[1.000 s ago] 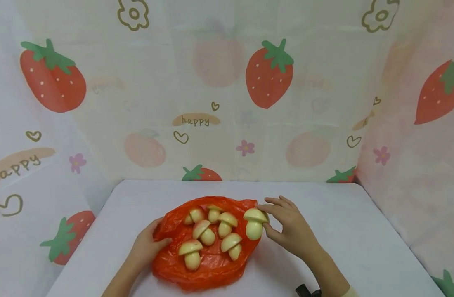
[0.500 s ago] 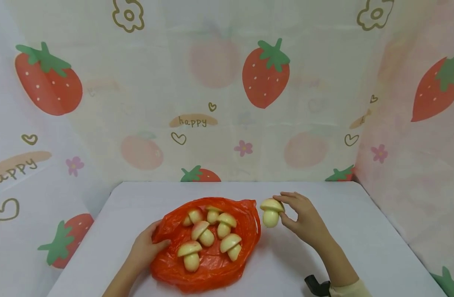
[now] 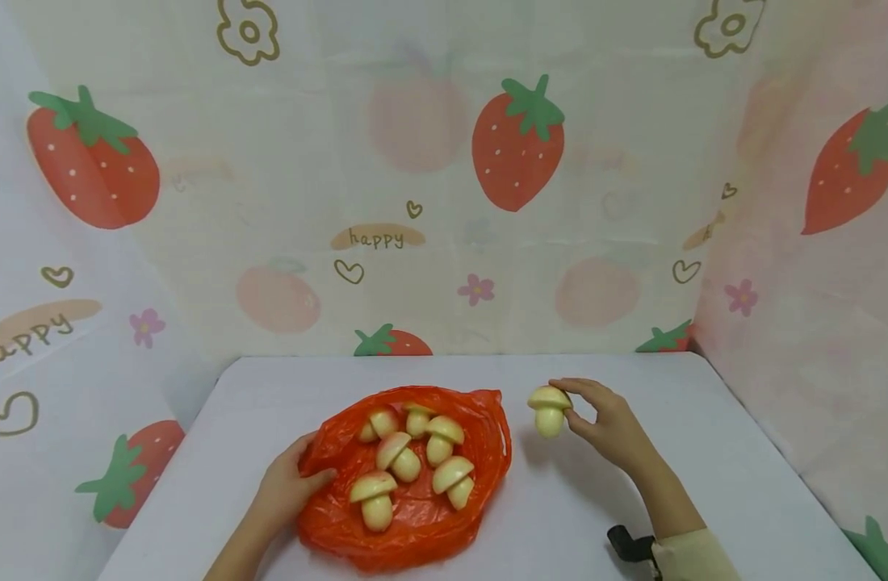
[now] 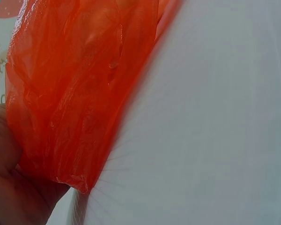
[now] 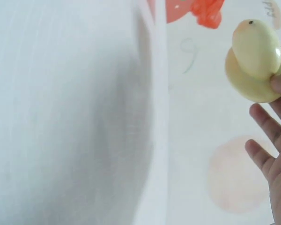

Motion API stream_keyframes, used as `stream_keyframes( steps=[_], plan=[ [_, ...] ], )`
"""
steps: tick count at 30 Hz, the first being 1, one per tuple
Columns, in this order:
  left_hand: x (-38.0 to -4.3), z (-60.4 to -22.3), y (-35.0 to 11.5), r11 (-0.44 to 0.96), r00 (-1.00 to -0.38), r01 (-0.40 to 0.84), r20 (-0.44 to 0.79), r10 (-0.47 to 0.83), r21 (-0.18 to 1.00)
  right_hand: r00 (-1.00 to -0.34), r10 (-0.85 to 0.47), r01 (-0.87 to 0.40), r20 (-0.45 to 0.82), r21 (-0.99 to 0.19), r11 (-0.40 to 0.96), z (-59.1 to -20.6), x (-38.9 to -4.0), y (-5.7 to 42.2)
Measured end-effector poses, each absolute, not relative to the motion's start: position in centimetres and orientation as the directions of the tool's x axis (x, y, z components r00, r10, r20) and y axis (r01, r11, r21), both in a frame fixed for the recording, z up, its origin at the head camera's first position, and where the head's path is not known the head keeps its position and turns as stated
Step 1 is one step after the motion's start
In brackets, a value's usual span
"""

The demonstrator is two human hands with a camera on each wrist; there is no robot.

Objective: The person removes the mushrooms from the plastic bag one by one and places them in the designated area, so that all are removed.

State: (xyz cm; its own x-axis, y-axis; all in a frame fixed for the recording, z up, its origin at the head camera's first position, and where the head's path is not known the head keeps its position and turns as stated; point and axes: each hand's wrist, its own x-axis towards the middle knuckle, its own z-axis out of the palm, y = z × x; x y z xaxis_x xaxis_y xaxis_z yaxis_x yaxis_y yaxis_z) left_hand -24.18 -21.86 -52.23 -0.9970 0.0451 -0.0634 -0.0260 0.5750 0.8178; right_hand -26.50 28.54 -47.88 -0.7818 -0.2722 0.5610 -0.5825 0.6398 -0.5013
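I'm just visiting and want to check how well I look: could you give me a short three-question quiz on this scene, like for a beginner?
1. How many mushroom-shaped pieces can be seen in the red bag?
2. True or false: the left hand grips the bag's edge.
3. The right hand pinches a separate piece. Where is it?
A) Inside the bag
B) Raised beside the bag
C) Under the bag

Key: 1. Six; 2. True; 3. B
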Motion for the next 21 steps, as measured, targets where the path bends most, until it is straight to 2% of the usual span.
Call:
stream_keyframes(
  steps=[5,9,14,21],
  plan=[
    [-24.2,-52.3,-21.9,0.580,-0.997,-0.030,-0.064,0.037,0.814,-0.843,-0.285,-0.520,0.456,-0.561,0.644,-48.4,-27.7,28.8],
    [-24.2,-52.3,-21.8,0.586,-0.997,-0.036,-0.072,0.039,0.810,-0.868,-0.293,-0.489,0.401,-0.591,0.641,-48.9,-28.6,29.0],
    [-24.1,-52.1,-21.7,0.581,-0.996,-0.043,-0.081,0.040,0.813,-0.893,-0.291,-0.449,0.343,-0.652,0.611,-49.3,-29.5,29.0],
    [-24.1,-52.1,-21.7,0.580,-0.996,-0.044,-0.081,0.038,0.814,-0.907,-0.286,-0.421,0.310,-0.679,0.601,-50.1,-30.7,29.0]
  ],
)
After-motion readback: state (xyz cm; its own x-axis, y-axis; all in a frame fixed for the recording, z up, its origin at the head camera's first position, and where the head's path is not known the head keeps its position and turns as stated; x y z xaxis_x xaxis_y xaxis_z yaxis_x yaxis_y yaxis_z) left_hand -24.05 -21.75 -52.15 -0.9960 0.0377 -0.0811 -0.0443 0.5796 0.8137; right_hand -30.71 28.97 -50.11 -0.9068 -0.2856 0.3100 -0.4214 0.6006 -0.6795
